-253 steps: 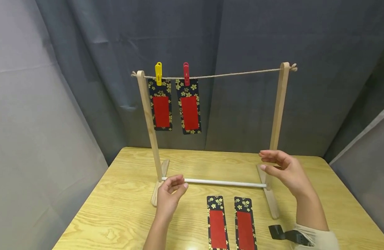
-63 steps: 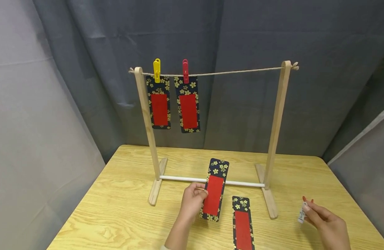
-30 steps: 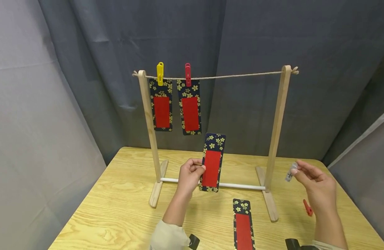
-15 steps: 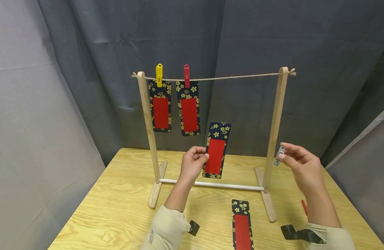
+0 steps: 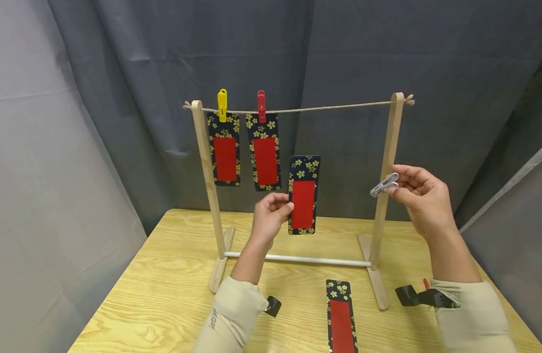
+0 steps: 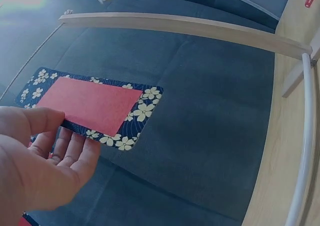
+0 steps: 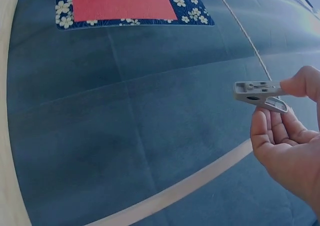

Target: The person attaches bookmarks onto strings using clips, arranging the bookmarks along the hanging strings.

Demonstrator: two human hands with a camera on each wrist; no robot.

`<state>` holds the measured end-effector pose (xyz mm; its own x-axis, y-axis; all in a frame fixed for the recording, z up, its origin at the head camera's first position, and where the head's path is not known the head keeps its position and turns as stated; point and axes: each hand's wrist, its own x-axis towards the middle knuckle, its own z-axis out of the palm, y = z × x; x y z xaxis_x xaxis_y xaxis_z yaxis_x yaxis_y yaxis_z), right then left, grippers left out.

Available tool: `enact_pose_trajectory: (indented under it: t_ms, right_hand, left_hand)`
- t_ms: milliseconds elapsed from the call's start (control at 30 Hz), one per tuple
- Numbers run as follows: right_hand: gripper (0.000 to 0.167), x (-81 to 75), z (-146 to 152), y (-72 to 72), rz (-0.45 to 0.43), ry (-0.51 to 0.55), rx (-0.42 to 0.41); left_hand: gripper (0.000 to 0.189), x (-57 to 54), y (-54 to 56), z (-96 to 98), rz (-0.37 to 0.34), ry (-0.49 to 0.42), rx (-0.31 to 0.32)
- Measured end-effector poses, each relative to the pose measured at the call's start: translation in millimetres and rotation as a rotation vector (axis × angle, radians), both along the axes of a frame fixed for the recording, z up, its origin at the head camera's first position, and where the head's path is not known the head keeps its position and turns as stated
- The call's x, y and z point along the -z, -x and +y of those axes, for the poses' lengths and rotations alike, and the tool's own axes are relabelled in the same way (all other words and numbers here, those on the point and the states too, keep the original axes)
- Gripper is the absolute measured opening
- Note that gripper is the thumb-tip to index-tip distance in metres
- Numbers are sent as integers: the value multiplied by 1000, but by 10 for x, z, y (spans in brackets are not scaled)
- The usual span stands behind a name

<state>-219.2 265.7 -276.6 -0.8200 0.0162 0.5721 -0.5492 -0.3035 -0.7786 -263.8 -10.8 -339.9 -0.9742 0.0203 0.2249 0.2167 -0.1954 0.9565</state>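
Note:
My left hand (image 5: 271,220) pinches the left edge of a dark blue card (image 5: 304,169) with yellow flowers and a red panel. The card is upright in the air, below the twine and right of two similar hanging cards. In the left wrist view the thumb (image 6: 47,118) lies on the front of the card (image 6: 90,103), fingers behind. My right hand (image 5: 423,196) holds a grey clothespin (image 5: 384,185) by its handles, in front of the right post. In the right wrist view the clothespin (image 7: 260,93) sits between thumb and fingertips, its nose pointing left.
A wooden frame with a right post (image 5: 387,157) carries the twine (image 5: 337,106). A yellow clothespin (image 5: 222,105) and a red one (image 5: 261,106) clip two cards there. Another card (image 5: 341,323) lies on the table (image 5: 134,294); a red clothespin (image 5: 426,284) lies behind the right wrist.
A card has been picked up from the table by my left hand and raised toward the twine. My right hand has taken a grey clothespin and moved up and left.

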Motion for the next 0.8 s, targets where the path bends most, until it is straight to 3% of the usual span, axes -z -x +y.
enact_pose_trajectory:
  t_ms: [433, 800]
  right_hand:
    - [31, -329, -130, 190, 36, -61, 58]
    - [31, -654, -264, 305, 69, -117, 52]
  left_hand:
    - [17, -201, 74, 184, 32, -10, -13]
    - [16, -366, 193, 134, 46, -21, -32]
